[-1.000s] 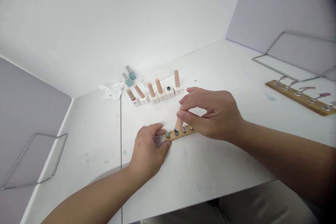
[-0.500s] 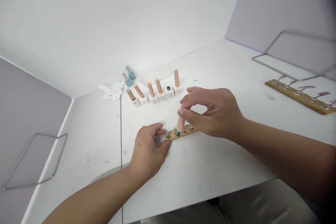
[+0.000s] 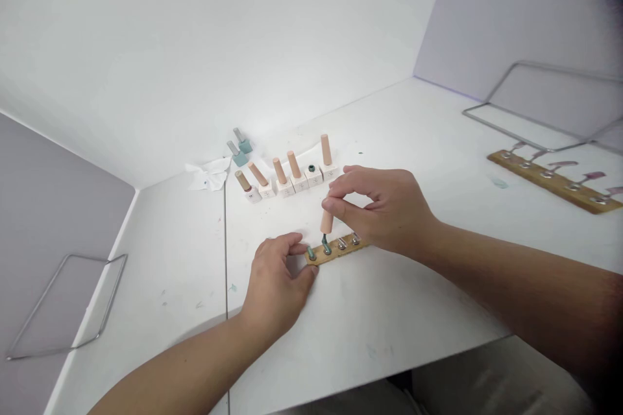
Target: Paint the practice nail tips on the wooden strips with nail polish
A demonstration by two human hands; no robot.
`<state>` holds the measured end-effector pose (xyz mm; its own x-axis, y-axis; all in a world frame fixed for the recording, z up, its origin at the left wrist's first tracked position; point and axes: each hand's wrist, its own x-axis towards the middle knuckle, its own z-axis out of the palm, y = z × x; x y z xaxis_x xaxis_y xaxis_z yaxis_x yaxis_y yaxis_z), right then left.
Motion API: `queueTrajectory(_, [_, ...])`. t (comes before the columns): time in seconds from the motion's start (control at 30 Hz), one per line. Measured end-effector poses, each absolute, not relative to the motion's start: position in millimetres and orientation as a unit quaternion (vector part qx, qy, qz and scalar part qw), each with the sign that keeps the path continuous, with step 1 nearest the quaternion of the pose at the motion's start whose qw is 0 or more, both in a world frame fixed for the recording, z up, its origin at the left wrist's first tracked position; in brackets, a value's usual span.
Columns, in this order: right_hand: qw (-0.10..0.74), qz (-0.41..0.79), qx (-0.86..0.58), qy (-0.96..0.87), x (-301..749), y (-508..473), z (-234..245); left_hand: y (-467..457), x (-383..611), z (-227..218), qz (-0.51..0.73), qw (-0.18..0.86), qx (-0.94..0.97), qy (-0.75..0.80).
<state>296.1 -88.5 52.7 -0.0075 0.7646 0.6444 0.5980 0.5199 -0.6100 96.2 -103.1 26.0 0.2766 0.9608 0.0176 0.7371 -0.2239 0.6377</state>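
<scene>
Right grip: the right grip (image 3: pixel 384 207) is clenched in a tight pinch, thumb and fingertips closed on a peach cap (image 3: pixel 326 222) held upright.

Peach cap: it sits in the pinch at the lower edge of the hand, with a thin dark green stem (image 3: pixel 324 244) showing below it. The stem comes down at the second peg from the left on the strip; I can't tell whether they touch.

Left grip: the left grip (image 3: pixel 275 285) is half open, its fingers curved around the left end of a wooden strip (image 3: pixel 335 249). It sits right against that end, but I can't tell whether it is actually gripping.

Wooden strip: it lies flat on the white tabletop (image 3: pixel 160 272), near the middle, and carries a short row of metal pegs, the leftmost with a teal top.

Bottle row: farther back stand six white square bottles (image 3: pixel 285 187). Five wear peach or tan caps, some tilted, and the fifth from the left is uncapped, showing a dark green neck.

Teal bottles: two teal bottles (image 3: pixel 240 149) with silver caps lie at the far left of that row, beside a crumpled tissue (image 3: pixel 208 175).

Right side: a second wooden strip (image 3: pixel 552 180) with pink-tipped pieces lies at the far right, next to a bent wire frame (image 3: pixel 528 107).
</scene>
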Motion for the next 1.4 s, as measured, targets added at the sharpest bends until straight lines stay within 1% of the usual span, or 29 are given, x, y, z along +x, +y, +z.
queueTrajectory(0.17, [0.533, 0.042, -0.481, -0.695, 296.3, -88.7, 51.9, -103.1, 96.1, 24.2, 0.211, 0.268, 0.752, 0.564])
queueTrajectory(0.37, [0.536, 0.036, -0.459, -0.708, 298.5, -87.9, 50.7, -102.3, 97.0, 27.3, 0.207, 0.28, 0.746, 0.568])
queueTrajectory(1.0, [0.517, 0.066, -0.463, -0.717, 300.4, -94.1, 58.0, -102.7, 97.8, 27.7, 0.198, 0.293, 0.733, 0.581])
queueTrajectory(1.2, [0.5, 0.067, -0.495, -0.707, 300.7, -91.1, 56.2, -101.9, 97.1, 26.0, 0.204, 0.287, 0.738, 0.576])
queueTrajectory(1.4, [0.497, 0.095, -0.514, -0.692, 299.2, -88.6, 54.8, -102.6, 96.4, 27.6, 0.204, 0.287, 0.737, 0.578])
